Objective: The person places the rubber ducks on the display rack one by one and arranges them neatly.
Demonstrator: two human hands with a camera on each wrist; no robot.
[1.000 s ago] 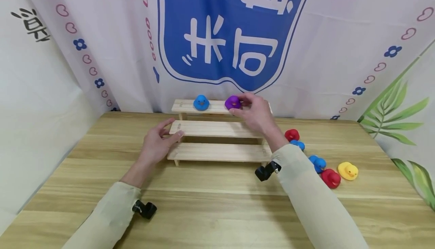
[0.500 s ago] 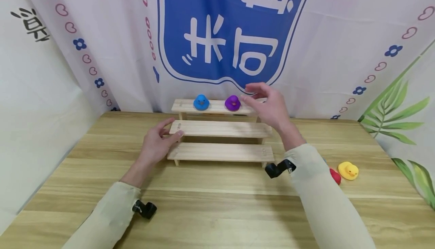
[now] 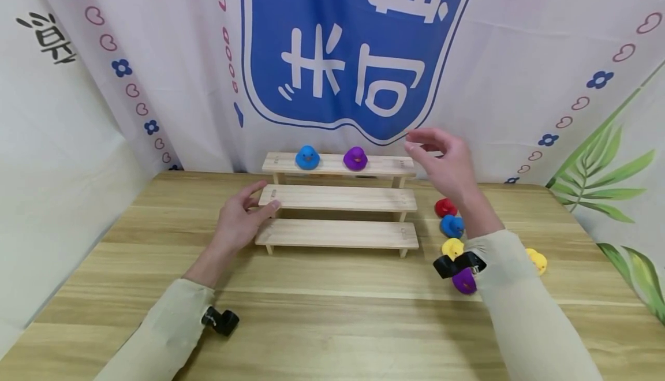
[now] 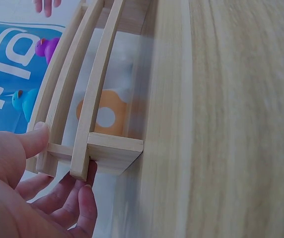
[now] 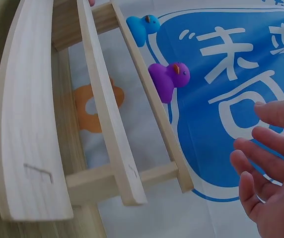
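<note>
A three-tier wooden display stand (image 3: pixel 337 197) stands at the middle of the table. On its top tier sit a blue rubber duck (image 3: pixel 307 157) and, to the right, a purple rubber duck (image 3: pixel 355 159). My left hand (image 3: pixel 240 219) grips the stand's left end, its thumb on the middle tier; the left wrist view shows the fingers (image 4: pixel 86 208) around the plank ends. Beyond the top tier's right end, my right hand (image 3: pixel 448 161) hovers in the air, holding nothing. In the right wrist view its fingers (image 5: pixel 261 153) are loosely bent, apart from the purple duck.
Right of the stand lie loose ducks: a red duck (image 3: pixel 445 208), a blue duck (image 3: pixel 452 226), a yellow duck (image 3: pixel 452 247) and a purple duck (image 3: pixel 464 281). Another yellow duck (image 3: pixel 537 261) is partly behind the right sleeve. A printed curtain (image 3: pixel 197 81) hangs behind the table.
My right hand has let go of the purple duck on the top tier and moved off to the right. The left hand has stayed at the stand's left end.
</note>
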